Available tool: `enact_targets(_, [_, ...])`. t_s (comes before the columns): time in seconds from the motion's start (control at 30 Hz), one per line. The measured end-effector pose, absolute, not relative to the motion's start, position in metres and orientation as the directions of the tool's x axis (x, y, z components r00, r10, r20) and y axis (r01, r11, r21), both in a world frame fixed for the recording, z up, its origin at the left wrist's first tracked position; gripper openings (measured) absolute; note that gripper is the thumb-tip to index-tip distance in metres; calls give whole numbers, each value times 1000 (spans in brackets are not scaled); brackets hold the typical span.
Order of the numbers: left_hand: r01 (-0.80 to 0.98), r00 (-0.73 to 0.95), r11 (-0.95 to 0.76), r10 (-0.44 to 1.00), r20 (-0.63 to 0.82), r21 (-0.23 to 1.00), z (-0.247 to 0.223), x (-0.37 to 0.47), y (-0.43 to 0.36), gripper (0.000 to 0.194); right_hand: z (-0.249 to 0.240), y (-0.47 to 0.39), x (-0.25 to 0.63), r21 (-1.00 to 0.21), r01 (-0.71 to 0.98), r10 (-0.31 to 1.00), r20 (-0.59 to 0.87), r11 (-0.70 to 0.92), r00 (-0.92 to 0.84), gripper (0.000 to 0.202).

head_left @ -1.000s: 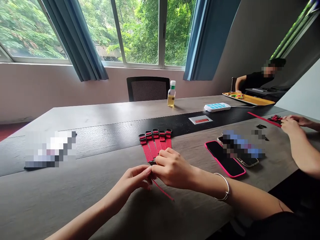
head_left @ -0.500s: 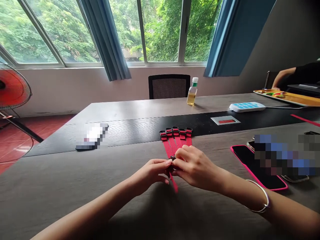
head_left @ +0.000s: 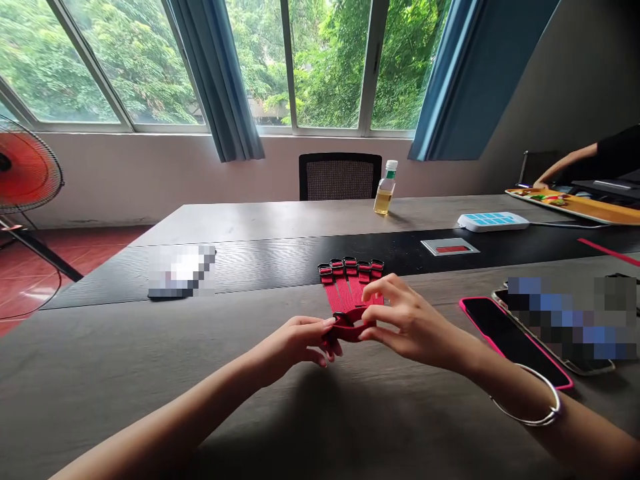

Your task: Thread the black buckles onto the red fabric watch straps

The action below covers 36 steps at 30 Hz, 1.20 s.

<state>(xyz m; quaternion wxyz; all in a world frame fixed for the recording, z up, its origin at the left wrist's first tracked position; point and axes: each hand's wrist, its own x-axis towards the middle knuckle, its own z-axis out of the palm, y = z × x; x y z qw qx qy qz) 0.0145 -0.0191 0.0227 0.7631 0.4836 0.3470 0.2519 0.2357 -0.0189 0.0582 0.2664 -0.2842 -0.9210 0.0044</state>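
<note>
Between my two hands a red webbing strap (head_left: 350, 331) with a black buckle (head_left: 341, 316) is bent into a loop above the table. My left hand (head_left: 304, 341) pinches the buckle end between thumb and fingers. On the other side, my right hand (head_left: 403, 320) is closed on the loop's right part with thumb and a fingertip, its upper fingers curled. Just beyond lie several more red straps (head_left: 345, 291) side by side, their black buckles (head_left: 351, 265) in a row at the far end.
Two phones, one in a pink case (head_left: 515, 340), lie at right. Farther back are a power strip (head_left: 493, 221), a small bottle (head_left: 384, 190), and an orange tray (head_left: 600, 211) near another person's arm (head_left: 570, 163). A partly blurred object (head_left: 173, 291) lies left; a fan (head_left: 25, 167) stands beyond.
My right hand has moved slightly right and its fingers have spread. The strap, earlier with its tail hanging down between my hands, now shows as an opened loop.
</note>
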Motion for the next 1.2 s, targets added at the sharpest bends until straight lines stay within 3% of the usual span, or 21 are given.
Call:
enact_targets(0.23, [-31,703,441,648,-294,897,25,18,-23,32,46,-19,225,-189,430,454,579,883,-677,16])
enact_targets(0.4, [-9,691,401,665,-284,916,23,6,-10,33,53,-12,258,-284,489,556,563,825,-611,17])
enact_targets(0.53, [267,632,128,725,-274,955,23,3,-4,32,46,-15,277,-270,471,541,343,840,-768,12])
enact_targets(0.63, [477,610,-197,776,-160,857,23,8,-6,31,37,-21,272,-289,448,518,247,846,-819,9])
enact_targets(0.77, [525,653,-459,757,7,717,20,11,-10,28,21,-22,249,-352,500,592,233,791,-772,37])
enact_targets(0.87, [527,672,-508,740,33,681,19,10,-10,30,12,-20,232,-284,534,595,216,797,-774,49])
enact_targets(0.97, [503,684,-538,727,69,677,16,9,-10,32,8,-20,222,-243,544,593,227,803,-773,38])
enact_targets(1.2, [466,674,-561,726,136,685,28,6,-13,25,18,-24,225,-326,541,624,260,775,-737,27])
